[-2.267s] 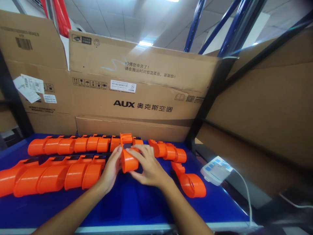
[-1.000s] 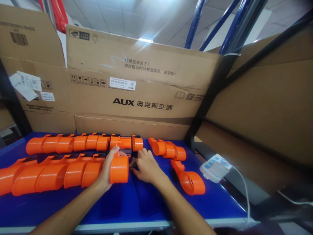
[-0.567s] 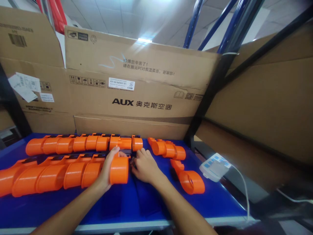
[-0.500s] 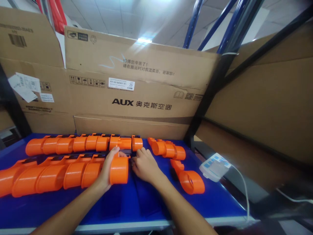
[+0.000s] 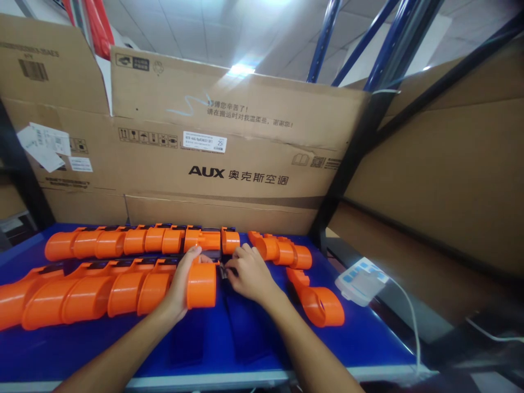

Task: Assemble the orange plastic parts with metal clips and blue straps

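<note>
My left hand [image 5: 180, 288] is closed around an orange plastic ring-shaped part [image 5: 202, 285], holding it at the right end of the front row. Just right of that part, my right hand [image 5: 252, 277] has its fingers pinched together near a small dark and silvery piece [image 5: 223, 269]. The fingers mostly cover this piece, so its kind is unclear. Behind both hands runs a back row of similar orange parts [image 5: 154, 240] with black pieces on top. Another front row [image 5: 85, 299] stretches left from my left hand.
Several orange parts [image 5: 282, 251] lie right of my hands, with a single looped one [image 5: 323, 307] nearer. A white and blue box [image 5: 362, 281] with a white cable sits at the blue table's [image 5: 368, 344] right edge. Cardboard [image 5: 164, 174] walls the back, beside a dark rack post [image 5: 341, 180].
My right hand has shifted slightly right, and more of the small dark and silvery piece shows at its fingertips. My left hand keeps its hold on the orange part.
</note>
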The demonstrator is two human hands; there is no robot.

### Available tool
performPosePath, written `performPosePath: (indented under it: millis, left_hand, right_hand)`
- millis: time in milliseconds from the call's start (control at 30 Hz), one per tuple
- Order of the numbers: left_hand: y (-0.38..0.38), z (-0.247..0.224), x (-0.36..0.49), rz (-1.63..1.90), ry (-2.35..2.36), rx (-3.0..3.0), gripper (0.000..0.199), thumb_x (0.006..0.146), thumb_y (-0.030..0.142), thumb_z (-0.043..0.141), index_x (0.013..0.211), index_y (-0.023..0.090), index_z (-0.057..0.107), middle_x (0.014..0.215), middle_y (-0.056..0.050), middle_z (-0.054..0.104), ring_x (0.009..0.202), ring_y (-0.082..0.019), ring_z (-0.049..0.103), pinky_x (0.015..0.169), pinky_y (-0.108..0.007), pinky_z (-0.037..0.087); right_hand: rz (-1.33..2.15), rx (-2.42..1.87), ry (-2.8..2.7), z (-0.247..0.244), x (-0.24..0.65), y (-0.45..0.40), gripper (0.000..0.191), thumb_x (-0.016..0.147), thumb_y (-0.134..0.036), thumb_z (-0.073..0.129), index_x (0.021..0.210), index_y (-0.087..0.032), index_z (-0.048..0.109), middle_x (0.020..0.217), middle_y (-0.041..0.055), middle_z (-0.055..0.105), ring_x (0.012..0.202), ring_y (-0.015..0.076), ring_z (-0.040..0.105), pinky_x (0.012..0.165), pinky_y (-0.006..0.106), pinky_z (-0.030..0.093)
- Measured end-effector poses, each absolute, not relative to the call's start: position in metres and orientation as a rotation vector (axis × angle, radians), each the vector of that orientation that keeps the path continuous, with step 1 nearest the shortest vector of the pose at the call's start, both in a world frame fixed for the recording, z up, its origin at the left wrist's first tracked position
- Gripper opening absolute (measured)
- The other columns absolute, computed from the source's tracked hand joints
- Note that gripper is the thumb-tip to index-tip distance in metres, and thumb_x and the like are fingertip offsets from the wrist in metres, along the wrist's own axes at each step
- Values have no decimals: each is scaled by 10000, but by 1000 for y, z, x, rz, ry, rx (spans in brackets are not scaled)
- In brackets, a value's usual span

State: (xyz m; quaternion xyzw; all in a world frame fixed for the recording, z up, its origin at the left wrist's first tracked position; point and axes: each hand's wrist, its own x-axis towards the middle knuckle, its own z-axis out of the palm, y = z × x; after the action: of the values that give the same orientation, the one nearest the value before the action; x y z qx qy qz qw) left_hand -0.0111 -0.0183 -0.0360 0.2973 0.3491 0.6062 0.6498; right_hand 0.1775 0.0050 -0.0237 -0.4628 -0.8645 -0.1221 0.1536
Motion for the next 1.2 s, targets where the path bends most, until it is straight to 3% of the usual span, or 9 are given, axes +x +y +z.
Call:
performPosePath:
  millis: [233,533,700,933,1100,1200]
  left_hand:
    - [-18,-37,-12,1373,821,719,424,750,563,727,727,148,644,586,15,576,476,-110,504,478,-226,404]
    - [-21,-36,-9,1329,840,919,456,770,618,700,720,170,626,621,1,619,495,-114,521,503,-231,416]
    - [-21,-36,-8,1308,790,903,453,773,607,705,707,166,626,618,3,615,493,-106,516,510,-227,412]
    - [-24,-33,-8,1254,766,878,458,762,607,717,715,156,660,625,-23,643,494,-127,541,515,-242,415]
    - [-21,-35,-8,1269,766,900,460,777,610,709,718,154,675,629,-30,644,505,-136,546,530,-245,424]
    - [-19,-38,-7,1343,785,952,442,772,595,730,730,157,687,674,-42,669,569,-153,579,578,-245,450]
  right_hand:
    - [-4,-1231,-2044,-18,185,13,209,931,-279,585,898,-210,779,864,77,679,871,232,556,781,354,410]
    - [711,-923,-1364,-11,188,20,302,851,-461,704,957,-197,806,812,26,732,761,199,625,723,313,488]
    - [771,-919,-1345,-14,183,17,275,818,-453,738,891,-199,814,823,24,741,786,202,632,744,316,501]
    - [770,-932,-1308,-12,184,17,291,821,-465,720,819,-183,793,663,2,663,701,178,590,690,301,495]
    - [701,-955,-1366,-12,185,17,346,835,-487,691,946,-181,809,725,27,703,754,212,618,700,324,515]
    - [645,-954,-1440,-12,186,17,349,852,-496,679,927,-178,802,782,38,717,766,212,617,693,316,509]
